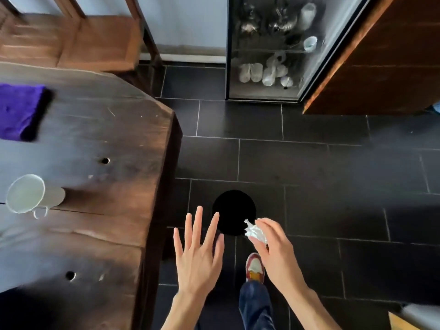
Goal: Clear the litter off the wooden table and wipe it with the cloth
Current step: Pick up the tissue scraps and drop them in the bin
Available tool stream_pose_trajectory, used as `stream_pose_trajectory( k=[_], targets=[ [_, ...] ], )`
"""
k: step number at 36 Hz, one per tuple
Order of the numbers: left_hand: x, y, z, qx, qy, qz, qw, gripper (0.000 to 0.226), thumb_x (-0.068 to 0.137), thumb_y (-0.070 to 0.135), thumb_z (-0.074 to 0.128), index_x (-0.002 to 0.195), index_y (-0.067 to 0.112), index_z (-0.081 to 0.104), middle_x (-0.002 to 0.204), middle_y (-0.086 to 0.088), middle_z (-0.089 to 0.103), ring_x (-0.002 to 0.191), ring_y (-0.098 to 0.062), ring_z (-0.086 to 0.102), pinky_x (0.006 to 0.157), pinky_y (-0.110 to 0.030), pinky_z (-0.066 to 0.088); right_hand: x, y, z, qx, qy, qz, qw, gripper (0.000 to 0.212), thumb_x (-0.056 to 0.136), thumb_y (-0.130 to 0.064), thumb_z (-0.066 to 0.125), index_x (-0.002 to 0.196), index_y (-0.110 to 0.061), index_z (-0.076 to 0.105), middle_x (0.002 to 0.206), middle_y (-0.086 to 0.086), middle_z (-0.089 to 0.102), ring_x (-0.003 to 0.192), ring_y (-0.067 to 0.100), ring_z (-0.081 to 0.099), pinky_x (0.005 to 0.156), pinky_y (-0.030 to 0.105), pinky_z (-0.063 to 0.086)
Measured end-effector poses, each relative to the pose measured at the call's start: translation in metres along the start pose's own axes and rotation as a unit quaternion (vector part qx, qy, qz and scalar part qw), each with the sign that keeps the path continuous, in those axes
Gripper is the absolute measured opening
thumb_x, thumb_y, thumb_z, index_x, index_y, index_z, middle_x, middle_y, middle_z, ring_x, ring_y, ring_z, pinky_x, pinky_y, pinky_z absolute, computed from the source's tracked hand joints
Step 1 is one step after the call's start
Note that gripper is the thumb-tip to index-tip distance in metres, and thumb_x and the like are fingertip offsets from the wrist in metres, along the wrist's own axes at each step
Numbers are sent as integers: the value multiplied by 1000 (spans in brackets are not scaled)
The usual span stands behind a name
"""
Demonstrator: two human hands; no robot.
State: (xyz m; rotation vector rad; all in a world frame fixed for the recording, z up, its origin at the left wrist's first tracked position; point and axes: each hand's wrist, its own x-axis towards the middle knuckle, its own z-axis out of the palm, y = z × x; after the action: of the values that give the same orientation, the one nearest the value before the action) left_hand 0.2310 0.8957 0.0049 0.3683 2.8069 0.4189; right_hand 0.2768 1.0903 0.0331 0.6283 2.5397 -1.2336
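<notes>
Dark tile floor (309, 163): R hand (276, 248) fingertips pinch paper wad (256, 231); L hand (198, 253) splayed.

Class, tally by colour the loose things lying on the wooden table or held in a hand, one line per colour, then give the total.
Purple: 1, the folded purple cloth on the table.
Clear: 1, the clear plastic cup lying on its side on the table.
White: 1, the crumpled white paper ball pinched in the right hand.
Total: 3
</notes>
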Motion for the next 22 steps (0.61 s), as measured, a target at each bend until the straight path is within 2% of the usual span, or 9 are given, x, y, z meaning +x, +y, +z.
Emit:
stream_pose_trajectory(
  k=[3, 8, 12, 17, 22],
  targets=[
    [15, -18, 27, 0, -7, -1, 1000, 56, 106, 55, 21, 161, 45, 19, 173, 9, -2, 160, -19, -2, 126, -55, 15, 16, 23, 29, 6, -3, 12, 1000, 45, 99, -26, 62, 143, -17, 55, 138, -22, 40, 124, -7, 43, 97, -5, 27],
    [39, -38, 81, -17, -21, 2, 1000, 55, 106, 57, 13, 161, 47, 13, 172, 12, -9, 159, -15, -10, 127, -53, 7, 46, 63, 74, 9, 6, 22, 1000, 46, 99, -26, 61, 144, -19, 53, 145, -16, 42, 126, -5, 42, 96, -5, 27],
    [58, -53, 132, 18, -25, -10, 999, 55, 108, 57, 7, 161, 43, 11, 173, 4, 0, 160, -22, 1, 125, -58, 19, 69, 93, 107, 10, 25, 7, 1000, 42, 97, -20, 64, 139, -16, 57, 141, -15, 42, 125, -6, 41, 98, -4, 27],
    [78, -69, 179, 32, -14, -1, 999, 55, 108, 53, 20, 161, 40, 18, 173, -2, 8, 159, -28, 10, 123, -59, 22, 94, 124, 138, 3, 51, 3, 999, 46, 92, -7, 70, 135, -9, 56, 139, -2, 46, 122, 0, 46, 101, -2, 28],
    [93, -83, 224, 39, -6, 0, 999, 55, 107, 51, 25, 161, 40, 23, 172, -2, 11, 158, -27, 13, 123, -59, 23, 122, 158, 166, 13, 57, 2, 998, 42, 95, -13, 68, 135, -8, 55, 138, -1, 46, 118, -7, 43, 100, -1, 29]
  ],
)
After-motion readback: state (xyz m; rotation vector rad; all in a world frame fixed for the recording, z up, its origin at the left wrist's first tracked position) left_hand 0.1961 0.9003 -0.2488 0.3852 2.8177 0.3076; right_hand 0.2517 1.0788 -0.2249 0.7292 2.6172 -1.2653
